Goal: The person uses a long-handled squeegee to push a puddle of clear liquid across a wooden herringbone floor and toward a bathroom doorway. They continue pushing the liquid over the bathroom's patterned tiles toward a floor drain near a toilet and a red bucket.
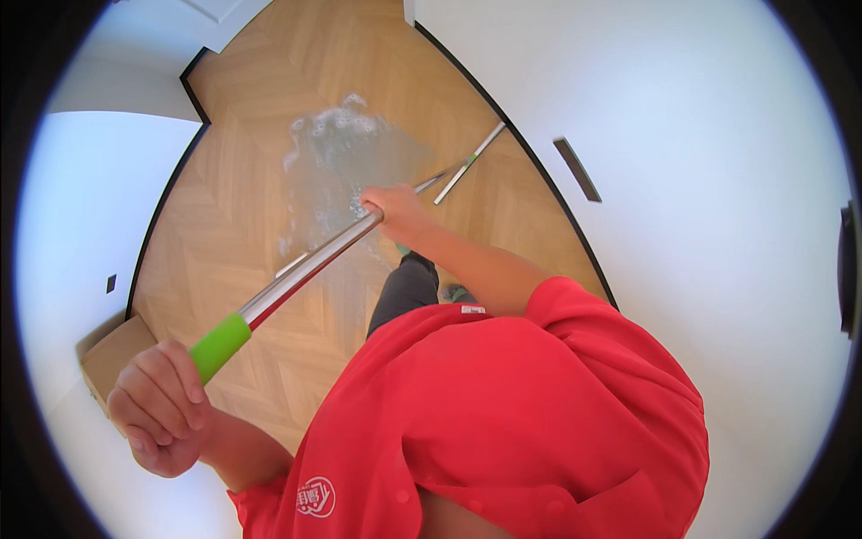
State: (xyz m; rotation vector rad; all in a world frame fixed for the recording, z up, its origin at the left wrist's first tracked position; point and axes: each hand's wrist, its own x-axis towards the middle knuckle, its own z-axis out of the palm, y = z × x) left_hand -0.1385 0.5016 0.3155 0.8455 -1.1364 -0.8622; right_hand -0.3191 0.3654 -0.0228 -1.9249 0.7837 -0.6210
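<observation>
A long-handled floor squeegee [310, 267] with a silver pole slants across the view. My left hand [162, 409] is closed round its bright green grip [220, 348] at the near end, low on the left. Farther along the pole, my right hand [395, 216] wraps round the metal. The squeegee's thin silver bar head [449, 187], with a green joint, rests on the floor at the right, close to the wall. Left of that head, a foamy wet patch [337, 157] spreads over the herringbone wood floor [242, 198]. A short pale strip shows partly behind the pole; its kind is unclear.
White walls with black skirting [566, 211] flank the floor on both sides. A brown cardboard box [117, 355] stands against the left wall. My shoe [458, 294] is on the floor below the wet patch. A dark narrow plate [577, 169] is set in the right wall.
</observation>
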